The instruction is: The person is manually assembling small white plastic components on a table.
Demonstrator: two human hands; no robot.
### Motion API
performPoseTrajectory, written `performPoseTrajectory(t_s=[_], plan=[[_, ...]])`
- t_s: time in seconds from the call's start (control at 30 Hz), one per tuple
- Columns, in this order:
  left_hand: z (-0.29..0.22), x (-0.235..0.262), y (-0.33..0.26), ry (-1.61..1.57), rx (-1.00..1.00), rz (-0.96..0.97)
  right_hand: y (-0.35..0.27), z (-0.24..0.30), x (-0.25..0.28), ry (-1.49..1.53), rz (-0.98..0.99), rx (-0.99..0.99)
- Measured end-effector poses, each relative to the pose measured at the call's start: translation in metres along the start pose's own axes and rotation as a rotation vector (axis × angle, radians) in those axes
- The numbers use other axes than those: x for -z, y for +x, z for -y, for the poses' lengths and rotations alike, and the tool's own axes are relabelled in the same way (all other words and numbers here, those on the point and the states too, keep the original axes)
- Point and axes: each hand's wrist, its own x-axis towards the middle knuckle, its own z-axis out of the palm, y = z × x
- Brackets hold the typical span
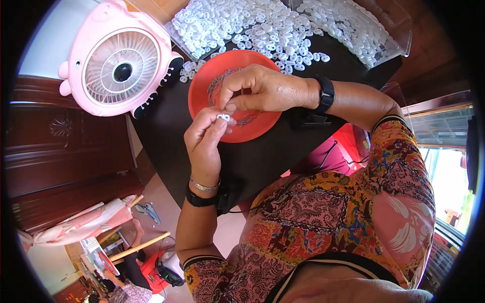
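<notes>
My left hand (pixel 203 137) pinches a small white plastic piece (pixel 223 117) between thumb and fingertips, just over the near rim of a red plate (pixel 202 86). My right hand (pixel 262 91) hovers above the plate, its thumb and forefinger closed on the same white piece from the right. The plate holds a scatter of thin dark metal bits (pixel 218 83). Both wrists wear dark bands, and the left also carries a silver bracelet.
A black table (pixel 262 151) carries a heap of white plastic pieces (pixel 252 25), some inside a clear tray (pixel 384 35) at the far right. A pink pig-shaped fan (pixel 118 60) stands at the left. Dark wooden furniture and floor clutter lie at the lower left.
</notes>
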Motion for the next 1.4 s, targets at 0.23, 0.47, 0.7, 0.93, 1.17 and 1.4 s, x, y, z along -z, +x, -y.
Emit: performPoseTrajectory(t_s=[0.23,0.47,0.7,0.93,1.17,1.4], plan=[[-0.006,-0.006,-0.004,-0.146,0.106,0.024,-0.001,0.003,0.001,-0.164,0.013,0.085],[-0.002,-0.004,-0.003,-0.082,0.065,0.059,-0.002,0.006,0.003,-0.259,0.065,0.077],[-0.002,-0.003,-0.002,-0.062,0.07,0.048,-0.002,0.004,0.0,-0.23,0.04,0.097],[-0.006,-0.001,-0.002,-0.098,0.088,-0.054,-0.003,0.005,0.005,-0.32,-0.035,0.156],[-0.005,0.003,0.001,-0.099,0.07,-0.151,0.0,0.002,0.012,-0.374,-0.049,-0.041],[-0.004,0.004,0.001,-0.113,0.066,-0.165,0.001,-0.005,0.016,-0.503,0.016,-0.094]])
